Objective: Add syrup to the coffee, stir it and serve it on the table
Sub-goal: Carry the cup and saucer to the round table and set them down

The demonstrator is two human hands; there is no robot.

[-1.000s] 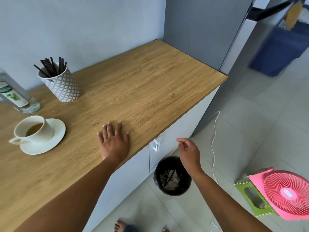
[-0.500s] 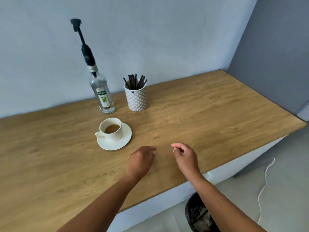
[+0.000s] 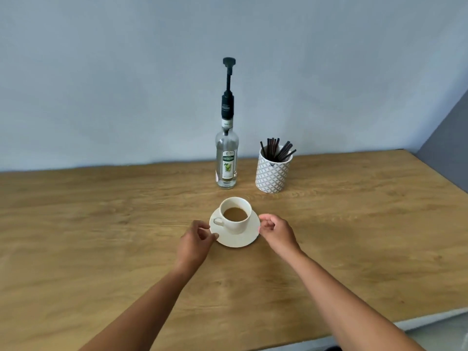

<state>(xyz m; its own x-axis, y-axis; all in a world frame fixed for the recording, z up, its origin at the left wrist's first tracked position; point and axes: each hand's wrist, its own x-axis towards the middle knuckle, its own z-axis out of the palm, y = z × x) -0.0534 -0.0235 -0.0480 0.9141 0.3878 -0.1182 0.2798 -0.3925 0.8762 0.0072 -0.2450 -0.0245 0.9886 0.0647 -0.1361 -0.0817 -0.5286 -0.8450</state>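
Note:
A white cup of light brown coffee stands on a white saucer in the middle of the wooden counter, handle to the left. My left hand pinches the saucer's left rim with curled fingers and thumb. On the opposite side, my right hand curls its fingers and thumb round the right rim. Behind the cup stands a clear syrup bottle with a tall black pump, upright near the wall. To its right a patterned white holder carries several dark stir sticks.
A pale blue wall backs the counter. The counter's front edge runs along the lower right, with floor below it. A grey panel rises at the far right end.
My view swung from the floor and bin back to the counter. Both hands moved forward from the bare wood to the saucer, one on each side of it.

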